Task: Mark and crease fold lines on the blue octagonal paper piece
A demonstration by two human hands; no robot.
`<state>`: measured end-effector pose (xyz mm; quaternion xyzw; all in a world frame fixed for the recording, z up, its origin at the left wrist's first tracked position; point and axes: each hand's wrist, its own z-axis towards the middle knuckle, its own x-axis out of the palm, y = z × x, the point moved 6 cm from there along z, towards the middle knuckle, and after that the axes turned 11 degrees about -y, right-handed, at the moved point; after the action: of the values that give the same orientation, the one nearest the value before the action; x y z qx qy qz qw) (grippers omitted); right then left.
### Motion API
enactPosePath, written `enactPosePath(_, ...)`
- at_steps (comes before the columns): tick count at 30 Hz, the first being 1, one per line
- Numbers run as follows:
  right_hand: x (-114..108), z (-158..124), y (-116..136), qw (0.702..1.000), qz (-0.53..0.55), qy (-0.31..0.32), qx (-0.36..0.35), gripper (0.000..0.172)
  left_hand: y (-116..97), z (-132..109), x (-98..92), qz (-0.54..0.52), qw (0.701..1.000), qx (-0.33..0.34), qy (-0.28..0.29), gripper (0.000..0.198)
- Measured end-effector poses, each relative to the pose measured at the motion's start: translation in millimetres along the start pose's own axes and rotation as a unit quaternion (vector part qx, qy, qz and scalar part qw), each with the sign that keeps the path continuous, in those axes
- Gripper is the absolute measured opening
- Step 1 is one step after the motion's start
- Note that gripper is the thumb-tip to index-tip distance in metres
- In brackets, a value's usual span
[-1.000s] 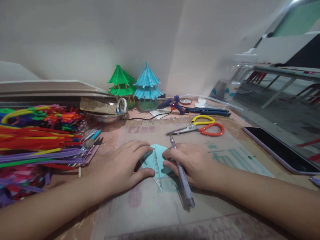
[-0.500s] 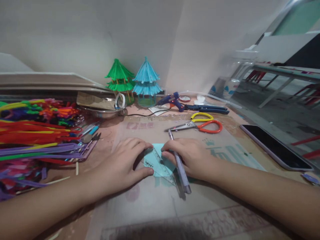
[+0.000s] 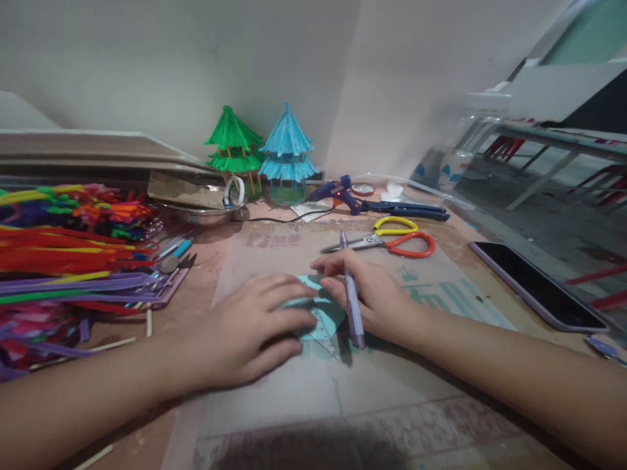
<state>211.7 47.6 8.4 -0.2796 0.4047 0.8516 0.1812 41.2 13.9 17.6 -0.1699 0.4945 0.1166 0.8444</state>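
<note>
My left hand (image 3: 264, 320) lies over a small light-blue piece of paper (image 3: 335, 314), its fingers stretched out and a little apart. A clear ruler with a pointed corner (image 3: 327, 336) rests on the paper, partly under the left fingers; its full shape is hidden. On the paper's right side is my right hand (image 3: 362, 284). A light-purple pen (image 3: 353, 303) is held between its thumb and fingers, tilted with its lower end toward me. Both hands rest over a translucent printed sheet (image 3: 274, 418).
Scissors (image 3: 411, 245) with yellow and red handles lie beyond my right hand, near a blue glue gun (image 3: 337, 190) and pliers (image 3: 411, 210). A phone (image 3: 536, 284) lies right. Pipe cleaners (image 3: 63, 254) pile up left. Green (image 3: 232, 140) and blue (image 3: 287, 147) pavilion models stand behind.
My left hand has shifted right over the ruler and its fingers have spread and lifted somewhat. The pen in my right hand has swung more upright. The view has tilted slightly.
</note>
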Motion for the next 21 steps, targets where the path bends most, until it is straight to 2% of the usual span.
enactPosePath(2,3.3,0.9,-4.7,0.998,0.065,0.006,0.021,0.013,-11.1,-1.5,5.8,-0.032,0.996,0.063,0.060,0.031)
enactPosePath(4,7.5,1.0,-7.0,0.994,0.098,0.028,0.032,0.010,-14.0,-2.7,10.3,-0.050,0.990,0.074,0.107,0.037)
enactPosePath(6,10.8,0.0,-7.3,0.995,0.074,0.061,0.041,0.010,-12.9,-2.4,11.5,-0.068,0.988,0.066,0.122,0.038)
enactPosePath(12,7.7,-4.1,5.1,0.994,-0.049,0.095,0.020,0.016,-7.1,-1.4,5.9,-0.084,0.992,0.059,0.074,0.032)
enactPosePath(21,5.5,0.0,3.1,0.991,-0.093,0.087,0.039,0.018,-1.5,-2.1,2.4,-0.056,0.997,0.047,0.030,0.026)
